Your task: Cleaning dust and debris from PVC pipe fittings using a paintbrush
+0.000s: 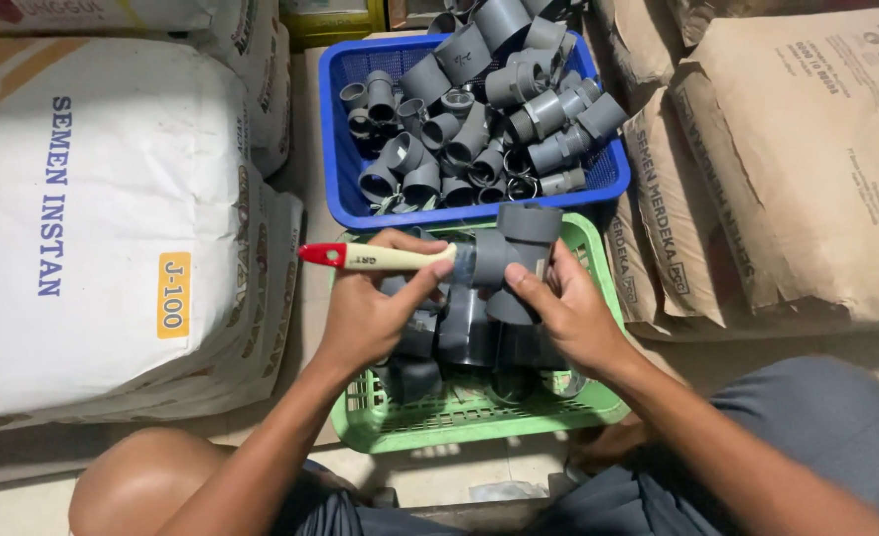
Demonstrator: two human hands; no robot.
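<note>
Knees frame the green basket (pixel 380 422); left hand (pixel 365 313) pinches a brush (pixel 380 257), right hand (pixel 568 313) clasps one grey pipe fitting (pixel 514 253) (blue basket (pixel 338 149) heaped full).

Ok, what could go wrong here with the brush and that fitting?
The right hand pinches the grey fitting only at its edge above the green basket; brush pressure might knock it loose. The left hand grips the brush mid-handle, so the bristles could slip off. The blue basket is heaped; fittings might spill.
</note>
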